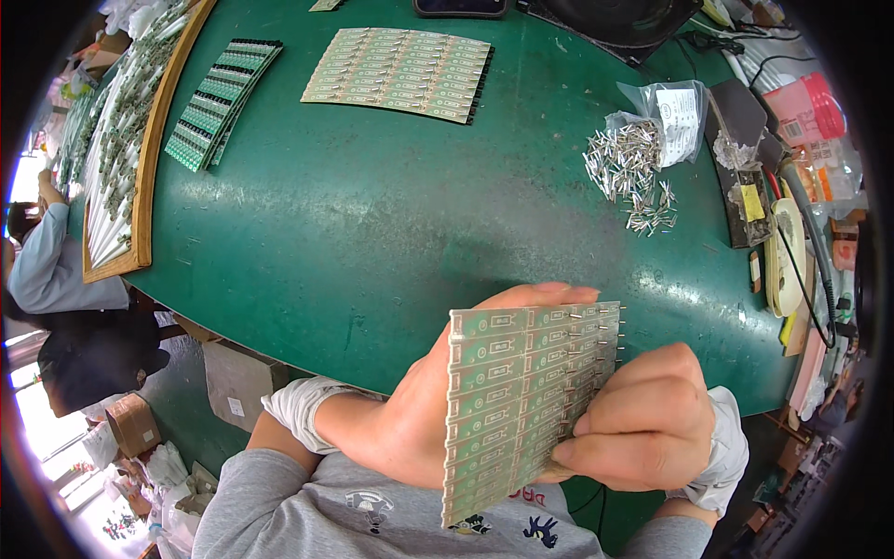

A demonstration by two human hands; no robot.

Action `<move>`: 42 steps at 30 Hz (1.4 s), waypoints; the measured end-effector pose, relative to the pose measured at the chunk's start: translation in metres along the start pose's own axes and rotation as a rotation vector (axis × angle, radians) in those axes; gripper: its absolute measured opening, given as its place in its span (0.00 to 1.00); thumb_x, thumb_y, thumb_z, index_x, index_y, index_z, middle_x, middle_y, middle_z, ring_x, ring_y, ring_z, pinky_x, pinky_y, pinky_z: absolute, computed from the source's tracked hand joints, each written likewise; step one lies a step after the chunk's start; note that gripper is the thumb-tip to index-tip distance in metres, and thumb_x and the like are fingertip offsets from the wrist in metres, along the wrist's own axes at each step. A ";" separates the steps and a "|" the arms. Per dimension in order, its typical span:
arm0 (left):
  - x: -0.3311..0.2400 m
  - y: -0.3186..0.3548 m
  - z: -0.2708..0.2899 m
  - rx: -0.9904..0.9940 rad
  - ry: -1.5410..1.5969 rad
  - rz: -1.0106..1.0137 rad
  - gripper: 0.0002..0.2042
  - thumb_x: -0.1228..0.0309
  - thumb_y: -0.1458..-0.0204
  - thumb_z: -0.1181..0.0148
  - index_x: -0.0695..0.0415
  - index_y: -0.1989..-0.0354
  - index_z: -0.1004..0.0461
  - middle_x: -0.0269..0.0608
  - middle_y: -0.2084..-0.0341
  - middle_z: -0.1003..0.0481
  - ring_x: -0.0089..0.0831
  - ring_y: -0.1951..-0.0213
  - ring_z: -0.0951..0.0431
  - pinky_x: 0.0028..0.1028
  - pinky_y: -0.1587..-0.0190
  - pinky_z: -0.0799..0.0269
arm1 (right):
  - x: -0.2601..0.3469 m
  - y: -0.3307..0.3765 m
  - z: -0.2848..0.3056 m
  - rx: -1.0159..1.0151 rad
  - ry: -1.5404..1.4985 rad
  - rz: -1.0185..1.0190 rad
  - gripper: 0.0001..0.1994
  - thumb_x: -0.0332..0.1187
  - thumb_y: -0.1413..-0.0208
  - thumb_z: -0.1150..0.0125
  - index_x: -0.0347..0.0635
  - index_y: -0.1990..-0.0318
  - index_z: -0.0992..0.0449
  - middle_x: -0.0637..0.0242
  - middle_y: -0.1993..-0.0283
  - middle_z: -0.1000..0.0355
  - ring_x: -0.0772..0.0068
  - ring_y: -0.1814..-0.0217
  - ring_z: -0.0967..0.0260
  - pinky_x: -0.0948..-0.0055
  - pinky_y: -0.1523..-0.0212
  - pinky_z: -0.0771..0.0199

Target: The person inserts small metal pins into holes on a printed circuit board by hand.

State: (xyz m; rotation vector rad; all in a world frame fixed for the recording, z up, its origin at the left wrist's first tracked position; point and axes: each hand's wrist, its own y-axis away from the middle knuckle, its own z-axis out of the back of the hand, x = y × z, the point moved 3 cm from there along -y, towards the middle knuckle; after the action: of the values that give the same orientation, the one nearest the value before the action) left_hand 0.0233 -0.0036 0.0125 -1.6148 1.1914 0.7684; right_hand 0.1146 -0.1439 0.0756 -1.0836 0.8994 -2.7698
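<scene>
So, both my grips clamped on green board panel: left hand behind, right hand pinching lower edge. Looks mid-inspection; loose metal pins lie beyond grip on tabletop.

A green-topped round table stands over a floor crowded with cardboard boxes, daylight at left.

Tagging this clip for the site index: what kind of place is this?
Most likely an electronics assembly bench. The left hand and right hand hold a panel of small circuit boards over a green worktable; more board panels and a heap of small metal pins lie on it.
</scene>
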 end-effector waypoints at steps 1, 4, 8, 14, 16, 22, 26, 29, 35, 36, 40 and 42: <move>0.004 0.001 -0.001 -0.011 0.077 -0.014 0.53 0.77 0.65 0.23 0.65 0.32 0.57 0.51 0.34 0.46 0.37 0.40 0.33 0.34 0.42 0.33 | 0.001 0.002 0.001 0.003 0.070 0.070 0.13 0.30 0.63 0.33 0.46 0.64 0.19 0.71 0.61 0.28 0.73 0.66 0.33 0.78 0.69 0.35; 0.004 0.004 0.000 -0.008 0.142 0.041 0.54 0.77 0.65 0.23 0.64 0.32 0.58 0.52 0.34 0.47 0.38 0.39 0.35 0.35 0.41 0.33 | 0.011 0.010 0.000 0.037 0.270 0.173 0.14 0.33 0.61 0.34 0.48 0.62 0.19 0.74 0.59 0.27 0.77 0.65 0.33 0.79 0.69 0.36; 0.005 0.004 0.003 0.011 0.097 0.041 0.54 0.74 0.65 0.22 0.64 0.32 0.58 0.53 0.34 0.46 0.39 0.38 0.36 0.36 0.40 0.35 | 0.017 0.018 -0.001 0.036 0.569 0.290 0.15 0.35 0.58 0.35 0.49 0.59 0.19 0.77 0.58 0.26 0.80 0.66 0.33 0.79 0.68 0.37; 0.008 0.005 0.009 0.052 -0.008 0.037 0.54 0.69 0.65 0.21 0.65 0.33 0.57 0.57 0.35 0.46 0.43 0.36 0.39 0.39 0.38 0.39 | -0.024 -0.016 0.045 0.010 0.691 -0.080 0.13 0.21 0.59 0.36 0.36 0.61 0.23 0.60 0.67 0.27 0.59 0.67 0.29 0.66 0.68 0.29; 0.008 0.006 0.012 0.061 -0.046 0.029 0.54 0.67 0.65 0.21 0.65 0.33 0.56 0.58 0.35 0.45 0.44 0.35 0.40 0.40 0.37 0.41 | -0.048 -0.020 0.055 0.009 0.851 -0.266 0.07 0.23 0.55 0.37 0.37 0.66 0.25 0.60 0.69 0.28 0.56 0.67 0.30 0.66 0.67 0.29; -0.009 0.000 0.006 -0.019 0.005 0.288 0.53 0.65 0.65 0.21 0.66 0.34 0.54 0.58 0.36 0.43 0.44 0.35 0.40 0.39 0.37 0.42 | -0.076 -0.024 0.057 0.075 0.961 -0.320 0.05 0.25 0.55 0.36 0.40 0.70 0.26 0.63 0.72 0.30 0.59 0.67 0.30 0.64 0.67 0.30; -0.001 0.003 0.004 -0.002 -0.023 0.115 0.53 0.67 0.64 0.21 0.66 0.34 0.55 0.57 0.36 0.44 0.44 0.35 0.40 0.39 0.36 0.42 | -0.081 -0.028 0.055 0.161 1.021 -0.374 0.04 0.25 0.55 0.38 0.40 0.72 0.28 0.61 0.74 0.31 0.56 0.68 0.30 0.62 0.67 0.30; -0.004 0.002 0.002 0.042 -0.141 0.046 0.52 0.69 0.63 0.22 0.66 0.34 0.56 0.57 0.35 0.46 0.44 0.35 0.40 0.38 0.36 0.41 | -0.085 -0.032 0.056 0.212 0.989 -0.411 0.04 0.25 0.55 0.38 0.40 0.74 0.28 0.59 0.73 0.30 0.55 0.69 0.29 0.62 0.68 0.30; 0.001 0.004 0.000 -0.003 -0.025 0.027 0.51 0.71 0.62 0.23 0.66 0.34 0.56 0.56 0.34 0.46 0.43 0.34 0.40 0.38 0.37 0.41 | -0.086 -0.039 0.063 0.265 0.913 -0.443 0.04 0.24 0.57 0.38 0.40 0.75 0.28 0.59 0.75 0.30 0.54 0.70 0.29 0.60 0.71 0.30; -0.001 0.004 0.000 -0.001 -0.040 0.061 0.51 0.72 0.62 0.23 0.66 0.34 0.57 0.56 0.34 0.46 0.43 0.35 0.40 0.37 0.37 0.41 | -0.085 -0.038 0.062 0.265 0.913 -0.437 0.04 0.24 0.57 0.38 0.40 0.75 0.28 0.59 0.75 0.30 0.54 0.70 0.29 0.60 0.71 0.30; -0.010 -0.002 0.003 0.068 -0.195 0.085 0.52 0.71 0.63 0.23 0.66 0.33 0.57 0.56 0.35 0.44 0.42 0.35 0.39 0.36 0.37 0.40 | -0.072 -0.032 0.057 0.111 0.787 -0.457 0.06 0.21 0.58 0.38 0.38 0.74 0.30 0.60 0.74 0.29 0.56 0.70 0.28 0.62 0.70 0.29; -0.004 0.002 0.003 0.037 -0.160 0.040 0.52 0.71 0.63 0.23 0.66 0.33 0.58 0.55 0.35 0.44 0.42 0.35 0.39 0.37 0.37 0.40 | -0.066 -0.030 0.054 0.055 0.749 -0.475 0.07 0.19 0.58 0.37 0.38 0.73 0.31 0.60 0.74 0.29 0.56 0.70 0.28 0.64 0.70 0.29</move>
State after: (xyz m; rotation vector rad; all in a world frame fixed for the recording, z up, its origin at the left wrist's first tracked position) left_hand 0.0206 0.0008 0.0146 -1.4746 1.1193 0.8794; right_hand 0.2035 -0.1305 0.0832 -0.2244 0.6347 -3.6574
